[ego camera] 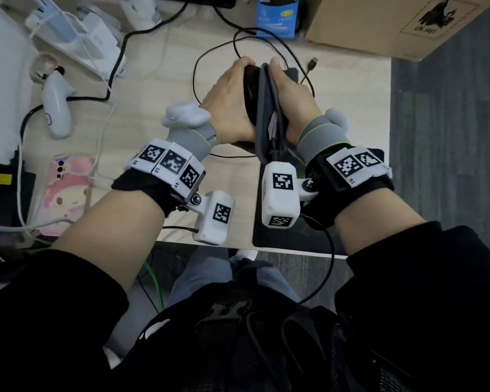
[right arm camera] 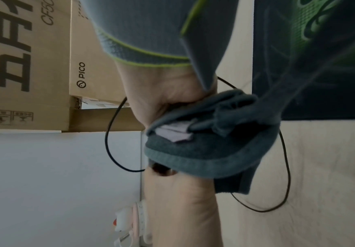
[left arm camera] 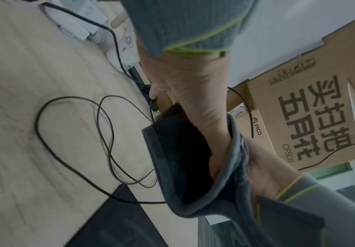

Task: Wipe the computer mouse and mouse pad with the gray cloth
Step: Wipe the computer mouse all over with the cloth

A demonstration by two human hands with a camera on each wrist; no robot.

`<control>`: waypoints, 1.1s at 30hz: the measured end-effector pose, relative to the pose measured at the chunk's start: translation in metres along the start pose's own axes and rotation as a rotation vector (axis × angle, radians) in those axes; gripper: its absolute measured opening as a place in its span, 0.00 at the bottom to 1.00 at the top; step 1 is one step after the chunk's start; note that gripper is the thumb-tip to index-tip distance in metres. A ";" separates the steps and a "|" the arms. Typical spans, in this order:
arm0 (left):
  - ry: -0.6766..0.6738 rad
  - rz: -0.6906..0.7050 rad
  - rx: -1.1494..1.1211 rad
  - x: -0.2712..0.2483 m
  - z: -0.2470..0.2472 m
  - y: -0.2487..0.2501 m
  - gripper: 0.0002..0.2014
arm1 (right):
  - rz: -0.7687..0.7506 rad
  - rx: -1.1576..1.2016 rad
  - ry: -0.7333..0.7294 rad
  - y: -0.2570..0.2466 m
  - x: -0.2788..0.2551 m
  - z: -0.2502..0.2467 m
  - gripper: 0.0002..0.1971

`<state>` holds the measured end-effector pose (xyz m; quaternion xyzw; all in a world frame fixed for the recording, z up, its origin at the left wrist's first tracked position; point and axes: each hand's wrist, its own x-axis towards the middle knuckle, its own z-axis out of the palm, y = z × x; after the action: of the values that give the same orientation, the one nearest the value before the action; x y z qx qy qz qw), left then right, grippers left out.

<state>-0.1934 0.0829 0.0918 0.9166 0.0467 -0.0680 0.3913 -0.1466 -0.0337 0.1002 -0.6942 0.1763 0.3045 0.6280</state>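
At the upper centre, above the pale wooden surface (ego camera: pixel 159 89), a floppy grey felt pouch (ego camera: pixel 264 123) stands between both hands; the left hand (ego camera: pixel 229 106) curls its fingers (ego camera: pixel 244 63) round the dark-lined edge; the right hand (ego camera: pixel 294 100) grips the soft outer flap.
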 end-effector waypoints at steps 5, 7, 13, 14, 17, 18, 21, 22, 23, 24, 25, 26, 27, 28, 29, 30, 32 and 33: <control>-0.022 -0.038 -0.084 -0.005 -0.003 -0.008 0.53 | -0.024 -0.025 0.101 0.005 0.004 0.004 0.21; 0.000 -0.082 -0.095 -0.003 -0.008 -0.013 0.55 | -0.037 -0.008 0.034 0.009 0.001 0.005 0.22; 0.104 -0.131 0.007 0.012 -0.016 -0.029 0.39 | -0.066 0.160 -0.148 0.013 -0.013 0.031 0.14; 0.104 -0.142 0.006 0.013 -0.018 -0.032 0.40 | -0.068 0.144 -0.125 0.010 -0.013 0.035 0.14; 0.068 -0.141 -0.032 0.018 -0.025 -0.038 0.44 | -0.035 0.080 -0.042 0.003 -0.007 0.041 0.18; 0.062 -0.136 -0.048 0.019 -0.027 -0.038 0.44 | -0.036 0.081 -0.016 0.001 -0.005 0.042 0.18; 0.025 -0.135 -0.143 0.026 -0.031 -0.040 0.48 | -0.039 0.103 0.038 0.000 0.006 0.048 0.19; -0.011 -0.129 -0.200 0.029 -0.033 -0.041 0.50 | -0.035 0.113 0.047 0.000 0.009 0.050 0.19; -0.056 -0.122 -0.280 0.031 -0.035 -0.043 0.53 | -0.029 0.129 0.056 0.001 0.013 0.050 0.20; -0.094 -0.125 -0.382 0.033 -0.039 -0.047 0.56 | -0.016 0.145 0.064 0.002 0.016 0.049 0.22; -0.114 -0.151 -0.494 0.035 -0.042 -0.052 0.58 | -0.005 0.161 0.081 0.002 0.019 0.048 0.23; -0.113 -0.182 -0.593 0.036 -0.045 -0.056 0.58 | -0.003 0.179 0.104 0.003 0.021 0.046 0.23; -0.110 -0.200 -0.652 0.038 -0.048 -0.059 0.57 | -0.002 0.192 0.134 0.002 0.024 0.042 0.22; -0.115 -0.196 -0.662 0.040 -0.050 -0.061 0.55 | 0.015 0.220 0.152 0.001 0.024 0.041 0.23; -0.120 -0.177 -0.617 0.043 -0.051 -0.062 0.53 | 0.042 0.250 0.167 0.000 0.027 0.039 0.27; -0.123 -0.149 -0.552 0.045 -0.051 -0.062 0.51 | 0.061 0.266 0.183 -0.001 0.029 0.037 0.33; -0.103 -0.136 -0.473 0.051 -0.050 -0.063 0.46 | 0.043 0.298 0.225 -0.003 0.035 0.034 0.34; -0.081 -0.154 -0.470 0.053 -0.048 -0.061 0.43 | 0.024 0.309 0.236 -0.005 0.035 0.035 0.30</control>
<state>-0.1457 0.1618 0.0727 0.7906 0.1154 -0.1215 0.5890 -0.1242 0.0064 0.0811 -0.6182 0.3017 0.1978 0.6983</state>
